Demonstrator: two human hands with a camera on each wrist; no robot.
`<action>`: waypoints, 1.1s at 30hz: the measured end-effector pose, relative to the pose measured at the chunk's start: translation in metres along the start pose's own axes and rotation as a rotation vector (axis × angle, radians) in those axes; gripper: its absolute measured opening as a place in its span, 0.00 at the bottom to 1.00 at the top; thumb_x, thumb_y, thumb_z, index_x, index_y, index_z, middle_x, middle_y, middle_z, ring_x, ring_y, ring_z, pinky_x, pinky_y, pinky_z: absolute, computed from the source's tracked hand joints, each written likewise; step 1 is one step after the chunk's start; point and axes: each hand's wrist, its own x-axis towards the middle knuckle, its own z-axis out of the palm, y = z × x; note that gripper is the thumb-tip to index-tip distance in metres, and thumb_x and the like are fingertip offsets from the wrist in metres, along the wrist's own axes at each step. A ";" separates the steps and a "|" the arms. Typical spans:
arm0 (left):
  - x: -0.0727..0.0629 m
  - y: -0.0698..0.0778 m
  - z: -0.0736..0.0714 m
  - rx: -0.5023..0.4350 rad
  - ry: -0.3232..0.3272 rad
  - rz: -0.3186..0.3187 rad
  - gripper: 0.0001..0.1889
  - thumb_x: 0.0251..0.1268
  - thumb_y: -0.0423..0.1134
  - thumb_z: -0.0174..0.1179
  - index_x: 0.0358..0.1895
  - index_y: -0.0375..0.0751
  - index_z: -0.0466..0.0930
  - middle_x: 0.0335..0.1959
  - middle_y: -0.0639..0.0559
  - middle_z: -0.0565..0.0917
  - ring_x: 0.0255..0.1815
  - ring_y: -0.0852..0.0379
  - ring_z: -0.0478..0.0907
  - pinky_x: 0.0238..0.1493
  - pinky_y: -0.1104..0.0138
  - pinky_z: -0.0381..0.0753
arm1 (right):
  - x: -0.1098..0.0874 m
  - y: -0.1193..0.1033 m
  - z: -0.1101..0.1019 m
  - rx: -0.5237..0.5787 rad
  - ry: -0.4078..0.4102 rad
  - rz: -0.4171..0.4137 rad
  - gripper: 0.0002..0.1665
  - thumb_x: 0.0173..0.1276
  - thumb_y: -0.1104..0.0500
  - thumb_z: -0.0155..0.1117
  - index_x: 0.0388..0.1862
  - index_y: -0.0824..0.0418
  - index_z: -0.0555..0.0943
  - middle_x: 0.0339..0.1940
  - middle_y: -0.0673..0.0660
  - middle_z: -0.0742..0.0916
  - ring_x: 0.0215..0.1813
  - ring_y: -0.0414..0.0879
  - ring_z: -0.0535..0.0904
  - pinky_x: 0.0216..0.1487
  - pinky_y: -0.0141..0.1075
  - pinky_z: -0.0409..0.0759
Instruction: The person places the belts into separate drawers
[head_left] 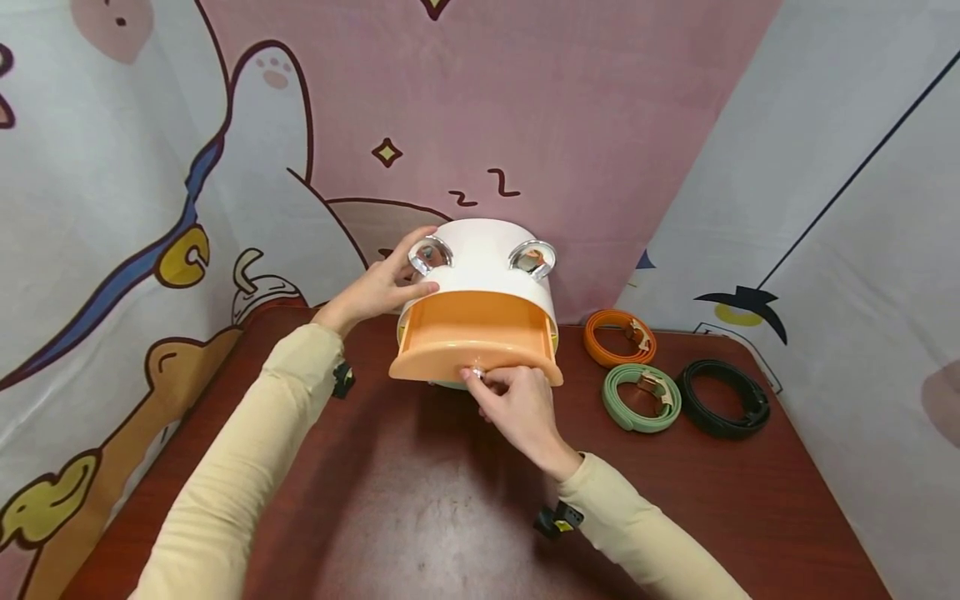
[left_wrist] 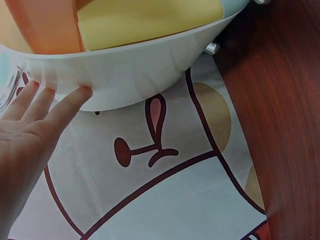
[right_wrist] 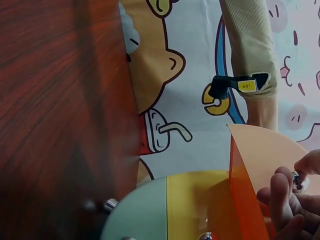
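Note:
A white rounded drawer cabinet (head_left: 483, 258) with two shiny round, eye-like pieces on top stands at the back of the table. Its orange top drawer (head_left: 438, 360) is pulled partway out, and no contents show inside. My right hand (head_left: 522, 410) pinches the small silver knob (head_left: 477, 373) on the drawer front. My left hand (head_left: 378, 287) rests on the cabinet's left side, thumb near the top front edge. In the left wrist view, its fairly straight fingers touch the white shell (left_wrist: 135, 80). Below the orange drawer, the right wrist view shows a yellow drawer (right_wrist: 195, 195) and a green one (right_wrist: 145, 207).
Three coiled belts lie right of the cabinet: orange (head_left: 595, 343), green (head_left: 613, 404) and black (head_left: 693, 407). A cartoon-printed cloth (head_left: 600, 125) hangs close behind the cabinet. The reddish-brown table (head_left: 420, 517) extends in front of it.

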 end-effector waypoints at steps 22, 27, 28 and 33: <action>0.002 -0.010 0.000 -0.003 -0.003 0.004 0.43 0.68 0.39 0.62 0.78 0.53 0.43 0.73 0.34 0.58 0.66 0.32 0.64 0.58 0.44 0.69 | -0.014 -0.003 -0.004 -0.013 -0.039 -0.027 0.25 0.66 0.45 0.65 0.07 0.43 0.78 0.05 0.33 0.73 0.11 0.26 0.69 0.12 0.31 0.64; 0.012 -0.033 0.003 0.028 0.029 0.036 0.44 0.66 0.42 0.63 0.77 0.61 0.43 0.66 0.34 0.68 0.63 0.37 0.70 0.55 0.47 0.72 | -0.016 -0.003 -0.004 -0.017 -0.031 -0.047 0.25 0.66 0.47 0.66 0.07 0.43 0.77 0.05 0.33 0.74 0.11 0.25 0.69 0.12 0.29 0.62; 0.014 -0.037 0.003 0.037 0.034 0.045 0.44 0.66 0.43 0.63 0.77 0.62 0.44 0.62 0.34 0.72 0.61 0.40 0.73 0.53 0.48 0.74 | -0.016 -0.003 -0.004 -0.017 -0.029 -0.049 0.25 0.66 0.47 0.66 0.07 0.43 0.77 0.05 0.33 0.74 0.11 0.25 0.69 0.12 0.29 0.62; 0.015 -0.039 0.005 0.070 0.044 0.072 0.43 0.67 0.45 0.62 0.77 0.63 0.43 0.33 0.40 0.81 0.38 0.51 0.81 0.39 0.57 0.76 | -0.015 -0.003 -0.004 -0.013 -0.025 -0.057 0.25 0.65 0.47 0.66 0.07 0.44 0.78 0.05 0.34 0.74 0.11 0.25 0.69 0.11 0.29 0.62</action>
